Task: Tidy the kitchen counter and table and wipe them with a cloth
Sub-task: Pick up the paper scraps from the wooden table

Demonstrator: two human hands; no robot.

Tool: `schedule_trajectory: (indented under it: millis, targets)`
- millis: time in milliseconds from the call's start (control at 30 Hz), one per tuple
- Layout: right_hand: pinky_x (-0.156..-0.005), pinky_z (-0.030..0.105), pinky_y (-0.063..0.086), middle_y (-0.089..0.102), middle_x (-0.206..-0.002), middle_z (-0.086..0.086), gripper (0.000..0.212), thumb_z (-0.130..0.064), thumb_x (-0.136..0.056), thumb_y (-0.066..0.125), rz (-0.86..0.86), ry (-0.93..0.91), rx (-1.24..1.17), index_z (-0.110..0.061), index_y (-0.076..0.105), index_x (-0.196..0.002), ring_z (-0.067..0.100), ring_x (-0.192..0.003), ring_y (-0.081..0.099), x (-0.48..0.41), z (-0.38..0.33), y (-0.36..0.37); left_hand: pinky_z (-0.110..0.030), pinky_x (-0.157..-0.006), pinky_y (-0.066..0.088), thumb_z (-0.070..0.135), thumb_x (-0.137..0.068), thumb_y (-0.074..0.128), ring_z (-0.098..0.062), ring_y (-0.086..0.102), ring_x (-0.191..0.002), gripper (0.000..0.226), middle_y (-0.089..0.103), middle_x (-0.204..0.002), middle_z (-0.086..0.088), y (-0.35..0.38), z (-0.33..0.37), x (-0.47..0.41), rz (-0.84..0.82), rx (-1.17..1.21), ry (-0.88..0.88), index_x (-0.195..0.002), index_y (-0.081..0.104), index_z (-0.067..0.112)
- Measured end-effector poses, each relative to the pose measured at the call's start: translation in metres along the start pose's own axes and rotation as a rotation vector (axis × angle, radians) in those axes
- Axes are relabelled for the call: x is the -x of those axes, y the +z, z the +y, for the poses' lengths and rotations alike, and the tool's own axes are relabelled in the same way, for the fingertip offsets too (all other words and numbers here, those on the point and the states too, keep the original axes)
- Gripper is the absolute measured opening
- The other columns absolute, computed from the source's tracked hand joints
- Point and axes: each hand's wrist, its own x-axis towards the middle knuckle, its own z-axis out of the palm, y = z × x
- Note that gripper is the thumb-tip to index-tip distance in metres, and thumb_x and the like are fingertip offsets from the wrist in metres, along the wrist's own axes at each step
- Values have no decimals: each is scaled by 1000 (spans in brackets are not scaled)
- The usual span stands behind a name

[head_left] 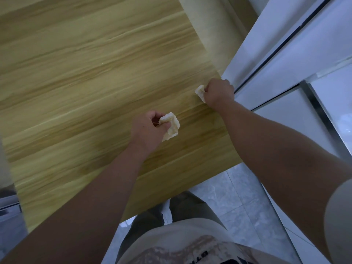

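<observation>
- The counter (76, 73) was a pale wood-grain top that filled most of the view, its grain blurred.
- A white unit (285, 54) with dark seams and a metal strip stood against the counter's right edge.
- Grey tiled floor (238, 197) showed below the counter's near edge, with the person's beige shirt (181, 241) and dark trousers (186, 208) above it.
- The left grip (146, 130) was curled over the counter's near-right part and pinched the left wad (171, 126), which was crumpled and pale yellow-white; cloth or paper, I cannot tell.
- The right grip (218, 92) was fisted at the counter's right edge, just beside the unit, and clutched the smaller right wad (200, 92), which stuck out on the left of the fist.
- The two wads were apart.
</observation>
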Motion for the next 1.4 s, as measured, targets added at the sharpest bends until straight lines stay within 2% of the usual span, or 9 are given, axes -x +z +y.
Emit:
schedule_trajectory:
  millis: [133, 233, 467, 667, 767, 867, 967, 1167, 1400]
  targets:
    - [-81, 31, 51, 65, -102, 0, 17, -26, -88, 67, 19, 91, -514, -19, 62, -102, 20, -101, 62, 25, 7, -19, -27, -67, 56, 25, -87, 74, -11, 68, -84, 14, 71, -93, 8, -4, 13, 13, -1, 72, -35, -89, 67, 36]
    - [-78, 24, 51, 63, -102, -5, 37, -25, -84, 77, -15, 173, -890, -20, 63, -118, 10, -93, 63, 63, 8, -36, -18, -59, 52, 26, -87, 76, -8, 69, -86, 17, 71, -97, 9, -13, 25, 24, 19, 166, -59, -100, 67, 32]
    - [-69, 27, 49, 76, -89, 0, 14, -29, -83, 80, -94, 187, -1102, -18, 80, -92, 9, -77, 66, 166, -2, -48, -23, -67, 54, 16, -84, 78, -11, 71, -81, 23, 74, -93, 2, -31, 52, 54, -42, 413, 14, -106, 70, 17]
    - [-55, 24, 49, 73, -79, 2, 12, -19, -90, 73, -101, 305, -1481, -10, 78, -96, 9, -62, 63, 260, -30, -48, -32, -77, 57, 12, -84, 77, -18, 71, -85, 18, 73, -92, -2, -34, 41, 90, -215, 508, 35, -100, 69, 12]
    - [-58, 25, 51, 72, -87, 10, 11, -18, -93, 69, -72, 342, -1659, -14, 79, -92, 15, -68, 60, 316, -40, -44, -34, -71, 53, 22, -77, 80, -17, 67, -77, 21, 74, -89, -3, -33, 27, 116, -288, 446, 79, -96, 73, 15]
    - [-61, 25, 53, 65, -93, 15, 19, -26, -97, 64, -7, 379, -1753, -11, 76, -96, 18, -74, 58, 367, -43, -37, -30, -62, 44, 27, -74, 76, -15, 58, -64, 16, 68, -77, 0, -26, 21, 148, -338, 381, 157, -85, 71, 17]
    - [-66, 26, 55, 70, -96, 12, 28, -36, -99, 61, 90, 434, -1830, -11, 74, -101, 19, -78, 64, 415, -39, -33, -22, -61, 47, 16, -82, 75, -11, 63, -70, 8, 69, -82, 4, -12, 22, 182, -371, 360, 204, -84, 68, 19]
    - [-56, 20, 52, 73, -108, 19, 35, -17, -93, 70, 400, 585, -1856, 1, 66, -122, 27, -90, 63, 503, -3, -17, -14, -62, 51, 5, -86, 70, 0, 66, -72, 21, 71, -86, 11, 43, 32, 263, -542, 285, 361, -97, 65, 22]
    - [-53, 22, 53, 74, -104, 20, 33, -9, -93, 67, 765, 845, -1852, 3, 63, -124, 31, -88, 72, 612, 62, 1, -37, -90, 56, 31, -93, 61, -12, 69, -91, 15, 74, -93, 11, 132, 36, 358, -827, -12, 496, -95, 75, 26]
